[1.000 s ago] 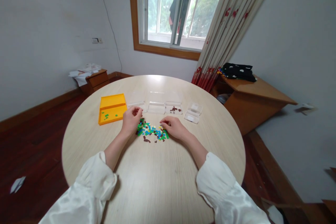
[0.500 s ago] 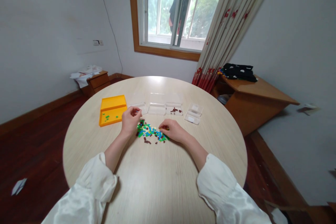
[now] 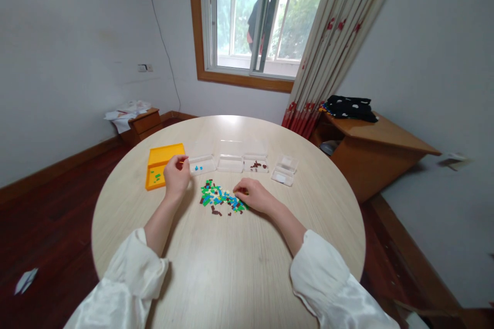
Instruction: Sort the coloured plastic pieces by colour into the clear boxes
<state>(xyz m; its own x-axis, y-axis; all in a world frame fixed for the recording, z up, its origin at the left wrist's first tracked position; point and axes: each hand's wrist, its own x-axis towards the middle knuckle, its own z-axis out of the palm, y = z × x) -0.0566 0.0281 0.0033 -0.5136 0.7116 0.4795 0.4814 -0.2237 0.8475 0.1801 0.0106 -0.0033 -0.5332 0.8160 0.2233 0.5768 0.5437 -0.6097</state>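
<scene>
My left hand hovers over the right side of the yellow box, fingers pinched; anything between them is too small to make out. Several green bricks lie in that box. My right hand rests at the right edge of a pile of small building bricks, green, blue, brown and pale. Its fingers are closed, and their tips are partly hidden, so what they hold does not show. Beside my left hand, a clear plastic box has a few blue bricks in it.
Right of it stand another clear box, one with brown bricks, and a smaller clear case with its lid up. All are on a round wooden table. A brown desk stands beyond its right edge.
My left hand has moved left from the clear box to the yellow box, uncovering the blue bricks. The right hand stays at the pile.
</scene>
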